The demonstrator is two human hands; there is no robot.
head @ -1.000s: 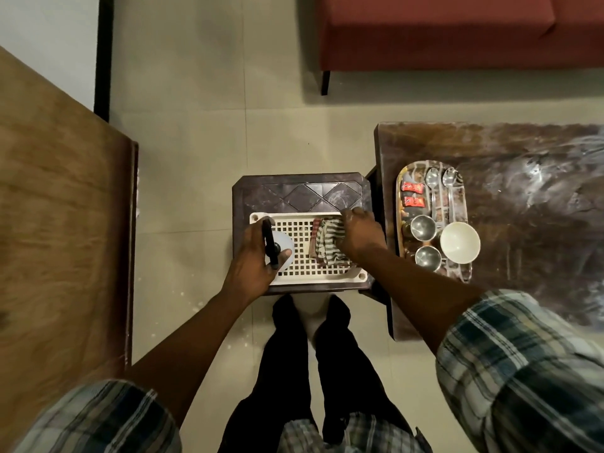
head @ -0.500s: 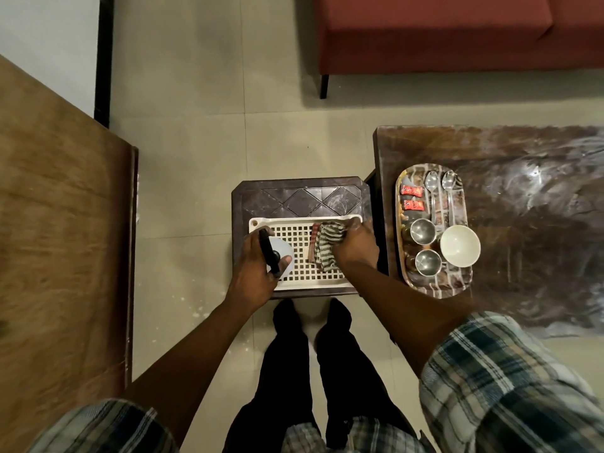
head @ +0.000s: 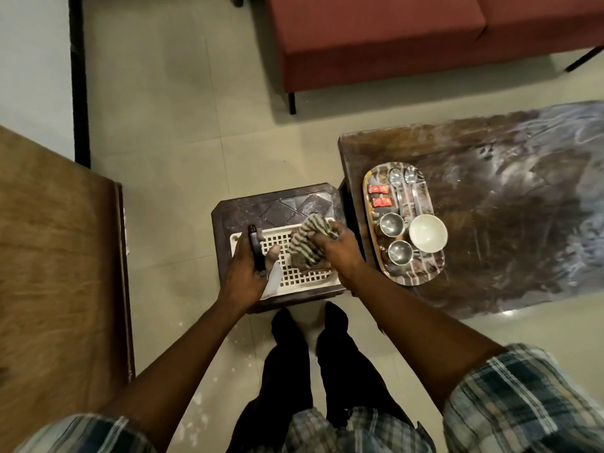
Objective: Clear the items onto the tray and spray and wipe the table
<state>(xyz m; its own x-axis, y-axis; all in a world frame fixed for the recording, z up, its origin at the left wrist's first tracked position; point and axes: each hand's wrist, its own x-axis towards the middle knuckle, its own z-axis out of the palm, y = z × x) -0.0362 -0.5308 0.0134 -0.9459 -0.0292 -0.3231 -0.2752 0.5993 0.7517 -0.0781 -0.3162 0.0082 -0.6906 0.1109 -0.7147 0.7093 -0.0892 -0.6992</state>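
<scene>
1. Head view, grips: left hand (head: 243, 273) is curling round the spray bottle (head: 258, 256), holding it over the left end of the white basket (head: 307, 287), which is sitting on the dark stool (head: 277, 207). Right hand (head: 340, 253) is clenching the striped cloth (head: 304, 243), bunched, above the basket's right half.
2. Head view, layout: tray (head: 412, 280) is lying on the table (head: 523, 223) at the end nearest the stool. The tabletop is showing pale streaks.
3. Bottle handling: we're judging it light, rigid plastic, possibly slick if wet. We're favouring a hold at the neck under the black trigger head, so a finger is reaching the trigger. Fill level: can't tell.
4. Cloth handling: soft, limp and light, with no risk if dropped. We're favouring a wad in the palm, flattened into a pad for wiping.
5. Tray handling: we're reckoning this is the awkward one, since the pieces on it are sitting loose and could slide. We're suggesting both ends, kept level. Bowl material is unclear, so we're treating it as breakable.
6. Counts:
   - 1 bottle, 1 cloth, 1 basket, 1 tray.
   - On the tray we're counting 2 steel cups (head: 390, 223), 1 white bowl (head: 427, 232), 2 spoons (head: 395, 179) and 2 red sachets (head: 378, 189).
</scene>
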